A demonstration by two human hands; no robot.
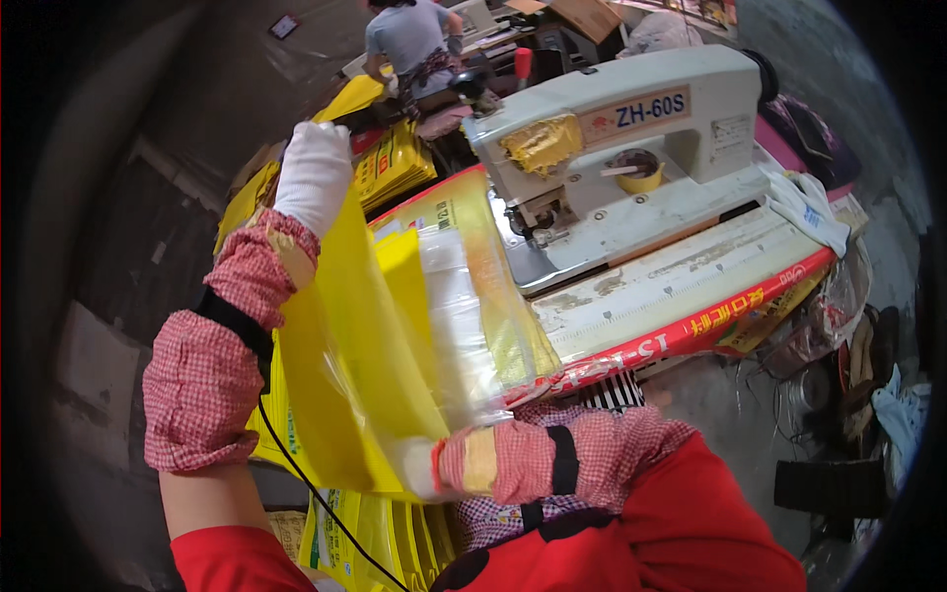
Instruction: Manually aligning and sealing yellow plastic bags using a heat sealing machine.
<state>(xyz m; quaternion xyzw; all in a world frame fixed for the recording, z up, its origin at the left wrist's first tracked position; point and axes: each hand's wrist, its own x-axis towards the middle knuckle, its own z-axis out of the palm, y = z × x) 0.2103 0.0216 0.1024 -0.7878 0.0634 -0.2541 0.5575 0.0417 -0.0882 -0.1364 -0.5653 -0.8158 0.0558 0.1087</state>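
Observation:
A large yellow plastic woven bag (340,335) hangs stretched between my hands, its surface shiny and partly see-through. My left hand (314,180), in a white glove, is raised and closed on the bag's upper end. Low in the middle, my right hand (419,467) is at the bag's lower edge; it is smeared by motion and its fingers cannot be made out. A clear plastic liner (459,321) lies beside the bag on the sewing machine's table. Just right of it stands the pale grey sewing machine (631,128), its needle area (538,222) apart from both hands.
Red printed sheeting (681,340) wraps the table's front edge. Folded yellow bags (395,168) are stacked beyond my left hand, more yellow bags (380,543) below. A yellow cup (639,176) and white glove (809,209) rest by the machine. Another person (414,49) works at the back.

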